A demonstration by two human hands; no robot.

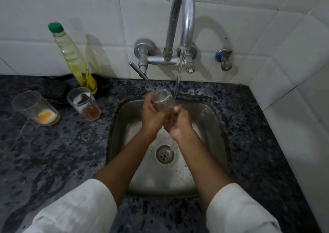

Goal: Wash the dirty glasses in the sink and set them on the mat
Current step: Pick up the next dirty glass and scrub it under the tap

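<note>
Fingers of the left hand (151, 113) are curling round the wall of a clear, cylindrical drinking glass (162, 100), gripping it tilted above the sink with its mouth turned toward the camera. Fingers of the right hand (178, 124) are lying curled together under and against the glass at its 5 o'clock side, thumb tip touching its lower edge; whether they are truly gripping it I cannot tell. Water is running in a thin stream (179, 72) from the curved chrome wall tap (181, 19), passing just beside the glass at its 3 o'clock edge and falling past the right hand. Both forearms are reaching in from 6 o'clock, with white sleeves (74, 209) pushed up.

Below the hands, the square stainless steel sink (210, 126) is showing its round drain (164, 154) at centre. On the dark speckled stone counter (53, 161), at 9 o'clock from the sink, two more clear glasses are standing: one with reddish liquid and white foam (83, 104), and farther out one with an orange residue at its bottom (35, 108). Behind them, at 10 o'clock, a yellow dish soap bottle with a green cap (71, 54) is standing on a dark tray (57, 90), against the white tiled wall (53, 10).
</note>
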